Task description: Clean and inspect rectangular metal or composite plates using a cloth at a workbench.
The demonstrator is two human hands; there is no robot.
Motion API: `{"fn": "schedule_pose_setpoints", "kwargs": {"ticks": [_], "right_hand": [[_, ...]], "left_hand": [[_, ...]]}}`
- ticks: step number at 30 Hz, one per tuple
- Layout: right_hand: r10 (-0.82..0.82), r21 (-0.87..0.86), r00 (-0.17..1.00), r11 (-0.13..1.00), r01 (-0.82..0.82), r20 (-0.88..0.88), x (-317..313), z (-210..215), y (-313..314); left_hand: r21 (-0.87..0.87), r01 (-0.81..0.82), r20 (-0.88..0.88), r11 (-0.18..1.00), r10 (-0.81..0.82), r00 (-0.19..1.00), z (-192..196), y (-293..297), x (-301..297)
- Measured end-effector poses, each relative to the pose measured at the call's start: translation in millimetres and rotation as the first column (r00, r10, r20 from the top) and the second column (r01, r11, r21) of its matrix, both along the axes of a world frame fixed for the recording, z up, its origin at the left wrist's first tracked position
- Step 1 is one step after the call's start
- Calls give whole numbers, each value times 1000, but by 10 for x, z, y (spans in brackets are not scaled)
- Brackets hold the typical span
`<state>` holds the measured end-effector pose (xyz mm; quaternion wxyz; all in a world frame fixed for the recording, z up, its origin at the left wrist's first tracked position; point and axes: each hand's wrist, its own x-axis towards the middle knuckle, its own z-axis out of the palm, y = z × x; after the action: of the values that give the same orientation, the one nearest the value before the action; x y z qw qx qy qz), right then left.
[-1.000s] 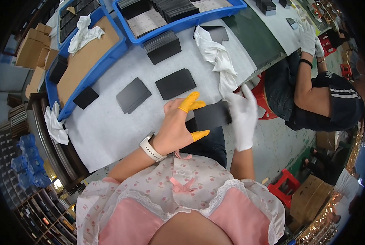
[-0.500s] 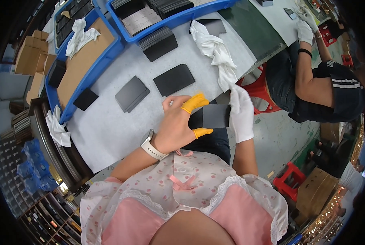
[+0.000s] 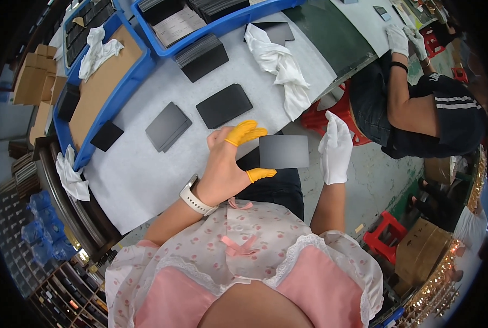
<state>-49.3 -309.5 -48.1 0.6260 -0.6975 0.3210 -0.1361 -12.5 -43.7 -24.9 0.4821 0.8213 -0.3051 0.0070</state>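
Flat, dark grey rectangular panel with a matte sheen (image 3: 284, 151) held in the air in front of the torso, just off the near edge of the grey-white worktable (image 3: 140, 180); left hand (image 3: 227, 164), bare apart from orange rubber finger cots, closed on the panel's left edge, cots above and thumb cot below; right hand in a white cotton glove (image 3: 335, 147) laid flat against the panel's right edge, fingers straight and pointing up, not curled round it; pale smartwatch with white strap (image 3: 196, 195) on the left wrist. On the table, well apart from the held panel: a black rectangular plate (image 3: 224, 105), a small stack of grey plates (image 3: 168, 126) just beside it to the left, a taller stack of black plates (image 3: 203, 54) farther back, a crumpled white cloth (image 3: 282, 68) to the right. Along the far and left sides of the table: blue plastic bins (image 3: 145, 60) loaded with dark plates and brown cardboard sheet; a second white cloth (image 3: 99, 50) draped in the left bin. To the right, a second person in a dark striped top (image 3: 446, 112), white gloves on both hands, seated at the same table.
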Motion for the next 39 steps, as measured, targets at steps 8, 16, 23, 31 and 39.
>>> {"fn": "schedule_pose_setpoints", "kwargs": {"ticks": [8, 16, 23, 31, 39], "right_hand": [[10, -36, 1000, 999, -9, 15, 24, -85, 24], [93, -229, 996, 969, -94, -15, 39, -191, 32], [159, -349, 984, 921, -176, -78, 16, -230, 3], [184, -172, 976, 964, -203, -117, 106, -112, 192], [266, -298, 963, 923, -242, 41, 92, -123, 369]], "left_hand": [[11, -22, 1, 1000, 22, 1000, 13, 5, 11], [42, -108, -6, 993, 108, 994, -2, 276, 32], [-9, -576, -80, 817, 574, 815, -354, 1292, 37], [29, -660, -113, 751, 658, 744, -292, 1671, -100], [-101, -428, -152, 898, 411, 899, -50, 1329, -233]]}}
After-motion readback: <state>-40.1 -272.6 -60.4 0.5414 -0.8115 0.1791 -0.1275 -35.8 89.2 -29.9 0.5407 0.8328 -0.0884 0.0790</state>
